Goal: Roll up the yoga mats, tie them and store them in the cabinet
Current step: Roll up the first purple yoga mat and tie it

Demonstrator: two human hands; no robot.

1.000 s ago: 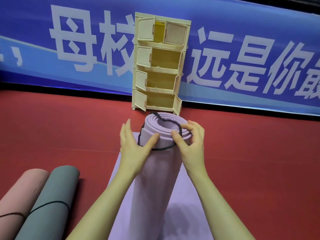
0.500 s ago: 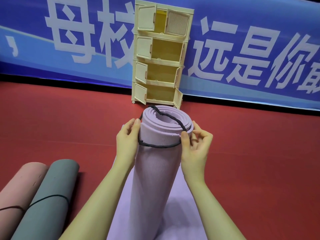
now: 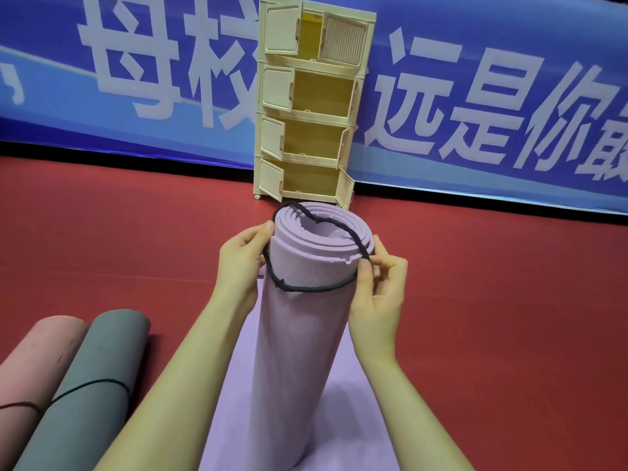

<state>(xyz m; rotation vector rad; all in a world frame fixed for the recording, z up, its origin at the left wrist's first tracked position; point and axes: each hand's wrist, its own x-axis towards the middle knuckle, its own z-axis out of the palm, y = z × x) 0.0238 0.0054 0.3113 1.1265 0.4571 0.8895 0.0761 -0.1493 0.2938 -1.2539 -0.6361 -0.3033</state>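
While the lilac yoga mat stands rolled and nearly upright on the red floor, its loose tail lying flat beneath it, a black cord loop rides over its top end — one side draped across the spiral opening, the other stretched around the roll's front. The left hand presses against the roll's left side, its grip pinching the cord at the rim with thumb and fingers. The right hand is at the right side, thumb and forefinger pressed together on the cord where it crosses the rim.

Behind the mat, at the far edge of the floor, stands the cream cabinet with four tiers, its doors swung open. A blue banner behind it carries large white characters; "母校" shows left of the cabinet and "远是你" to the right, the rest cut off.

Near the floor's left front corner lie a grey rolled mat and a pink rolled mat side by side — each already bound with a dark cord.
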